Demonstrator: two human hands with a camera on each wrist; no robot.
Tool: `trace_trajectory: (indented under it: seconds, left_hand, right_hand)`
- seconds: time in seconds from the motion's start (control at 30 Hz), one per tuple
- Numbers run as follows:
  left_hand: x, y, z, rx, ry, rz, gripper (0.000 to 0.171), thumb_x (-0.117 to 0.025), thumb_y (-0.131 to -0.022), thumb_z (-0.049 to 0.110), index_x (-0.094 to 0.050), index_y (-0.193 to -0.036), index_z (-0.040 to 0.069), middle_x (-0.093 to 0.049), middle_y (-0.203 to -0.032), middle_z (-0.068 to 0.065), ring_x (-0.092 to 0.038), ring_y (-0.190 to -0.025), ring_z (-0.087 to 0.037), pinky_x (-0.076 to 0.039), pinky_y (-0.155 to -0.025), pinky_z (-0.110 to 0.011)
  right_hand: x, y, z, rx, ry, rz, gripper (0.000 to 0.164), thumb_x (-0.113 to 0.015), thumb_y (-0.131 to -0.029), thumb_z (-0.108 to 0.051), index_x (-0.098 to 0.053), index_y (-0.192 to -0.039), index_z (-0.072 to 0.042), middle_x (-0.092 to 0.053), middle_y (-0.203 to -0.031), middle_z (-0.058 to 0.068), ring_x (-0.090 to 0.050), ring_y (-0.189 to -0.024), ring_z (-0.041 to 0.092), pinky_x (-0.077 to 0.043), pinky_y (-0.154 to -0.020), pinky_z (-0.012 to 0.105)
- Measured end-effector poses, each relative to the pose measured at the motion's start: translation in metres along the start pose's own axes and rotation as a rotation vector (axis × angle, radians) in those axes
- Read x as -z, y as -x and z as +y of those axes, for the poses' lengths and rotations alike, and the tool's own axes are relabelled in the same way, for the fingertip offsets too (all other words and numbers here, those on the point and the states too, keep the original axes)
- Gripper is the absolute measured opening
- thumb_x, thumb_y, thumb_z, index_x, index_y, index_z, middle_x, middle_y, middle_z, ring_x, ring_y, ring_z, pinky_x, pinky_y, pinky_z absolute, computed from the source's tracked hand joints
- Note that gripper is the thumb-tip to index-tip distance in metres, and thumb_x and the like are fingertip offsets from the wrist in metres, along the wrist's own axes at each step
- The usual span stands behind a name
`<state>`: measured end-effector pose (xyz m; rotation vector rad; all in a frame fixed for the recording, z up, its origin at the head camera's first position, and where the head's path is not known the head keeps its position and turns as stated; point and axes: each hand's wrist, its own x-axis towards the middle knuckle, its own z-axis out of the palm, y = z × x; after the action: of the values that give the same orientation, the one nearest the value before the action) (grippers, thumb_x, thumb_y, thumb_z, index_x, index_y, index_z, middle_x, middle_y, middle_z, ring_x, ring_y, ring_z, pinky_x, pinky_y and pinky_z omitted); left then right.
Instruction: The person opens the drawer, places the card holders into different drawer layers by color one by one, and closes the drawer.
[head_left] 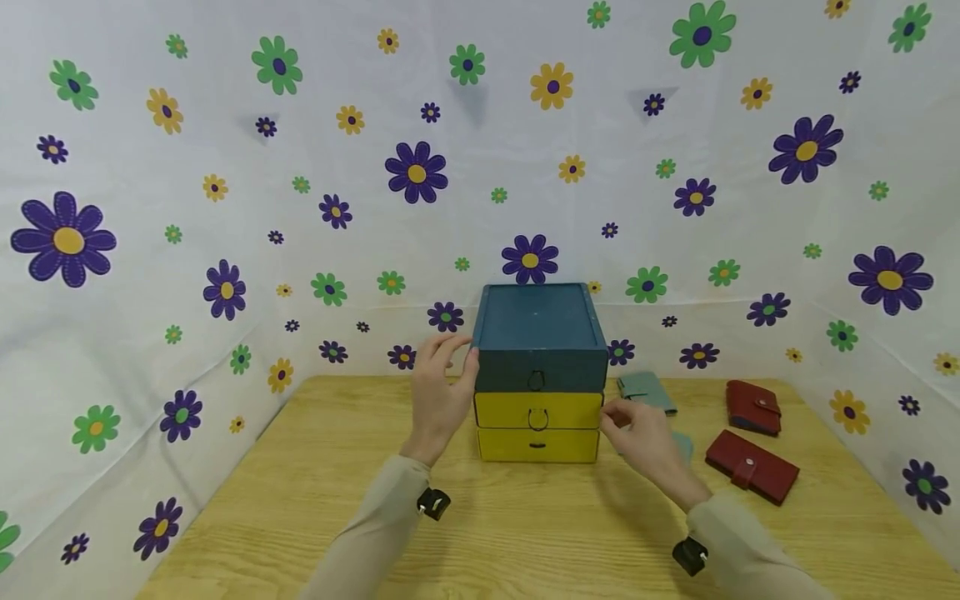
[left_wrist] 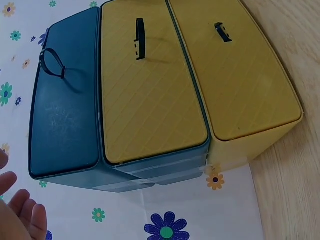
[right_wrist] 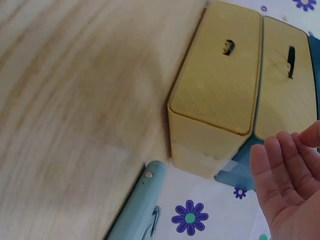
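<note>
A stack of three drawers stands on the table: a dark blue drawer [head_left: 502,372] on top, a yellow drawer [head_left: 498,411] in the middle and another yellow drawer [head_left: 502,447] at the bottom. All three fronts are pushed in, each with a small dark pull. My left hand [head_left: 438,404] is at the upper left side of the stack, thumb and fingers spread near the blue corner. On the opposite side, my right hand [head_left: 648,442] is beside the middle drawer, its fingers loosely bent and nothing in them. The right wrist view shows the palm and extended fingers [right_wrist: 272,160].
Right of the stack lie a light teal wallet [head_left: 647,392] and a second teal piece [head_left: 682,447], partly behind my right hand. Farther right are two red wallets, a smaller one [head_left: 752,407] and a longer one [head_left: 750,467]. A flowered cloth [head_left: 480,225] encloses the wooden table [head_left: 337,475].
</note>
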<state>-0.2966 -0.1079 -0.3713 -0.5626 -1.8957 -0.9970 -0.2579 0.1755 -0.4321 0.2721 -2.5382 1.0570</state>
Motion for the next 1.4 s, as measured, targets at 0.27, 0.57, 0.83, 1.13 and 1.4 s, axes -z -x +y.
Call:
trace_trajectory:
  seconds: [0.27,0.57,0.83,1.13,1.4]
  left_hand:
    - [-0.002,-0.009,-0.001,0.111,-0.015,-0.107,0.024,-0.064,-0.095,0.019,-0.071,-0.112,0.003,-0.064,-0.115,-0.013,-0.058,-0.106,-0.026,-0.056,-0.082,-0.039]
    - [-0.005,-0.022,-0.009,0.224,0.006,-0.227,0.026,-0.063,-0.096,0.020,-0.071,-0.115,0.004,-0.065,-0.121,-0.013,-0.067,-0.082,-0.027,-0.059,-0.076,-0.039]
    - [-0.002,-0.031,-0.011,0.357,0.071,-0.366,0.030,-0.059,-0.098,0.024,-0.068,-0.122,0.009,-0.062,-0.128,-0.011,-0.066,-0.097,-0.029,-0.059,-0.081,-0.041]
    - [0.000,-0.035,-0.019,0.436,0.139,-0.452,0.035,-0.058,-0.099,0.030,-0.065,-0.129,0.015,-0.062,-0.131,-0.005,-0.059,-0.116,-0.023,-0.054,-0.096,-0.043]
    - [0.002,-0.035,-0.023,0.436,0.179,-0.441,0.035,-0.059,-0.098,0.032,-0.066,-0.128,0.016,-0.064,-0.130,-0.006,-0.062,-0.114,-0.023,-0.053,-0.096,-0.044]
  right_hand:
    - [-0.014,0.005,-0.005,0.031,0.026,-0.066,0.016,-0.064,-0.093,-0.014,-0.075,-0.103,-0.008,-0.074,-0.093,0.004,-0.067,-0.081,0.014,-0.057,-0.068,0.029]
    - [-0.024,0.006,-0.018,0.106,0.049,-0.089,0.014,-0.067,-0.090,-0.011,-0.077,-0.100,-0.008,-0.075,-0.097,0.005,-0.068,-0.082,0.014,-0.057,-0.067,0.028]
    - [-0.026,0.004,-0.026,0.114,0.046,-0.106,0.017,-0.068,-0.091,-0.012,-0.076,-0.105,-0.009,-0.075,-0.102,0.007,-0.071,-0.086,0.017,-0.060,-0.072,0.033]
    - [-0.032,-0.002,-0.033,0.203,0.081,-0.118,0.021,-0.070,-0.089,-0.012,-0.075,-0.109,-0.008,-0.074,-0.106,0.007,-0.072,-0.086,0.017,-0.060,-0.071,0.027]
    - [-0.041,-0.004,-0.039,0.335,0.136,-0.074,0.025,-0.075,-0.087,-0.017,-0.075,-0.110,-0.009,-0.075,-0.104,0.006,-0.072,-0.086,0.016,-0.060,-0.071,0.030]
